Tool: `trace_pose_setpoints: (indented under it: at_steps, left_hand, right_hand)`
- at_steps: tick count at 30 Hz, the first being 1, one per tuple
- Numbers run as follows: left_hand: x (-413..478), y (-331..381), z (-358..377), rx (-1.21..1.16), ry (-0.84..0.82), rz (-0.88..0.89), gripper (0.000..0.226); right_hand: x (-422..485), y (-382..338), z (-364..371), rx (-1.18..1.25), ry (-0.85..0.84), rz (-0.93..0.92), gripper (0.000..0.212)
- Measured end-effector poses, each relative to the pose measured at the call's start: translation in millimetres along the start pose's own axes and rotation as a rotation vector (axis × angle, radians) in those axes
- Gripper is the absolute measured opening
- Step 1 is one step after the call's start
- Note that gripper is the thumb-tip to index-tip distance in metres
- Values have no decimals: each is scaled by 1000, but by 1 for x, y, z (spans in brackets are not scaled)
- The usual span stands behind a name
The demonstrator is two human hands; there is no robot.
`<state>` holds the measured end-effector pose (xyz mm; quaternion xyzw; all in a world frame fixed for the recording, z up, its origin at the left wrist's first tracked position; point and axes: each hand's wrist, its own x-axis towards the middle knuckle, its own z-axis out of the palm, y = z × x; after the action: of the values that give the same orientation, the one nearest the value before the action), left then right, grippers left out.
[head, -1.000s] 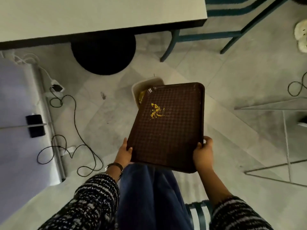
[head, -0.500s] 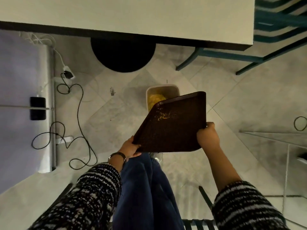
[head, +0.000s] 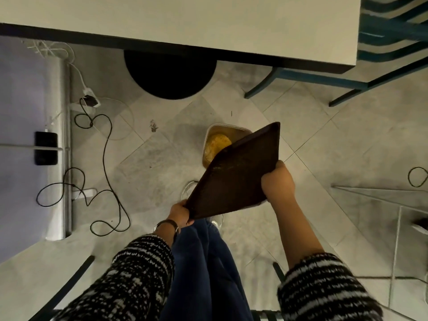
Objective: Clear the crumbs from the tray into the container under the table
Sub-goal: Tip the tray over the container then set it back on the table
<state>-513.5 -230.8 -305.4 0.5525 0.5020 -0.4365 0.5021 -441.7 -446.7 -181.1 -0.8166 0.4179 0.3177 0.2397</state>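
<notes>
A dark brown textured tray (head: pixel 238 172) is steeply tilted, its far edge low over a clear plastic container (head: pixel 209 135) on the tiled floor. Yellow crumbs (head: pixel 217 144) lie heaped inside the container. No crumbs show on the tray's visible surface. My left hand (head: pixel 179 212) grips the tray's near left corner. My right hand (head: pixel 278 181) grips its near right corner, held higher. The tray covers the container's right side.
A white table (head: pixel 208 26) spans the top, with its round black base (head: pixel 170 77) on the floor behind the container. Black cables (head: pixel 104 163) trail at left beside a metal panel. Teal chair legs (head: pixel 324 79) stand at upper right. My blue-trousered legs are below the tray.
The tray has tipped from nearly flat to steeply tilted, my right hand rising. The yellow crumbs slid off its surface into the container, whose heap now shows.
</notes>
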Motion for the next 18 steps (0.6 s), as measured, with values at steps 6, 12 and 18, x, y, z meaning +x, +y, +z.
trace_pose_setpoints:
  at_steps: [6, 12, 18]
  left_hand:
    - [-3, 16, -1, 42, 1, 14, 35]
    - [-15, 15, -3, 85, 4, 31, 34]
    - [-76, 17, -2, 111, -6, 81, 38]
  right_hand:
    - [11, 9, 3, 35, -27, 33, 45]
    - [13, 16, -3, 70, -55, 13, 47]
    - [-6, 34, -48, 133, -48, -33, 48]
